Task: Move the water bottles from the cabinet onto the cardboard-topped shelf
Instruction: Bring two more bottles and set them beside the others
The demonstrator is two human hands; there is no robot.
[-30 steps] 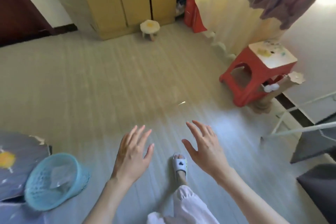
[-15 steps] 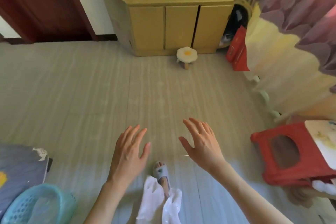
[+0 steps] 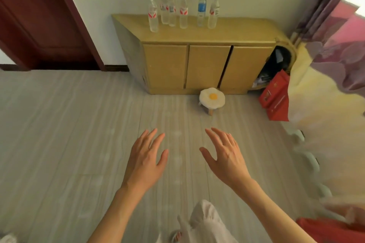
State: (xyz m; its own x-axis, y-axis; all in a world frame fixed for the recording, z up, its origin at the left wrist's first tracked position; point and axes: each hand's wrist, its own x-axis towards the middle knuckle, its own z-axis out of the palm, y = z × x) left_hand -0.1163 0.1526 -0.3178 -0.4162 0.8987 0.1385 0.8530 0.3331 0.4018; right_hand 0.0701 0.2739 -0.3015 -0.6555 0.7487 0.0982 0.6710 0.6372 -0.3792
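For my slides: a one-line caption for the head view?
Both open hands, left hand and right hand, reach toward six water bottles on the cabinet.

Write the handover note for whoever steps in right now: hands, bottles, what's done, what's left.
Left hand open, holding nothing, out over the floor. Right hand the same.
Six water bottles stand upright in a loose row on top of the cabinet, across the room; one has a blue label and cap.
Done: no bottle picked up here. The cardboard-topped shelf is out of view.
Left: walk to the cabinet, mind the egg-shaped stool in front, carry all six over.
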